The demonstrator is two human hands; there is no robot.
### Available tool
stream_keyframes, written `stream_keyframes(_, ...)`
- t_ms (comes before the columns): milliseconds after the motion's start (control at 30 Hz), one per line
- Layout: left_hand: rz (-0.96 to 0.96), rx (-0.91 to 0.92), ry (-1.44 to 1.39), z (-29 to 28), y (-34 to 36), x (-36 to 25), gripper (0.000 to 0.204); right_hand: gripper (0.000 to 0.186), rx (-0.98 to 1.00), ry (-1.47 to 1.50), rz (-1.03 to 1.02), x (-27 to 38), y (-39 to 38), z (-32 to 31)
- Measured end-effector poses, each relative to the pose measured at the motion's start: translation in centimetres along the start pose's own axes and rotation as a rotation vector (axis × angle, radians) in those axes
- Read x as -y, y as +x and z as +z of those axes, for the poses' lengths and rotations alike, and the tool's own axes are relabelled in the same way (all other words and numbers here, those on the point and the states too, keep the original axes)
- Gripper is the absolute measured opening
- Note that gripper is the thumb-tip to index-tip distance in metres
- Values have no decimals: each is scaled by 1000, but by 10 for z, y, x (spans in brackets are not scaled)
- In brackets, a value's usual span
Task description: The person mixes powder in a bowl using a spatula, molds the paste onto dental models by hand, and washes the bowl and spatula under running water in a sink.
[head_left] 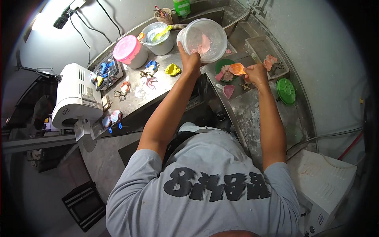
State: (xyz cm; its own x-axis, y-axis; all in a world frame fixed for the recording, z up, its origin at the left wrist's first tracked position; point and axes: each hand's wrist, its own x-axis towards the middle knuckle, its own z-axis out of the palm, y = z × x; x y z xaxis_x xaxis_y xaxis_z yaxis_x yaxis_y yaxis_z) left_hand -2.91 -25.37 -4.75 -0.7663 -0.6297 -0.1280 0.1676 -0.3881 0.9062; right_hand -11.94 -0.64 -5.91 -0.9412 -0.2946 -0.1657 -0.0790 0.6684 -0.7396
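My left hand (191, 62) grips the rim of a clear plastic tub (216, 34), tilted so its inside shows pink powder (204, 44) at the bottom. In my right hand (257, 74) is an orange scoop (237, 69), its handle pinched between the fingers. The scoop's bowl is over the edge of a green mixing bowl (222, 63) that has pinkish lumps (226, 74) in and beside it. Just below the bowl lies a pink measuring scoop (228, 91) with a white handle. To the right of my right hand, pink material (270, 62) rests on a rectangular tray (281, 72).
Left on the bench stand a pink-lidded bucket (130, 51), an uncovered bucket of white powder (158, 43), a yellow mould piece (172, 70) and a white machine (79, 94). A green lid (286, 91) leans near the right wall. A white cabinet (325, 185) stands at lower right.
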Motion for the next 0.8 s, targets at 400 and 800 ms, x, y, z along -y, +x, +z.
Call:
stream_keyframes(400, -28, 79, 28, 26, -27, -18, 94, 21, 11, 247, -21, -14, -26, -29)
stream_keyframes(800, -459, 583, 231, 109, -127, 13, 91, 24, -131, 476, 96, -7, -183, -181)
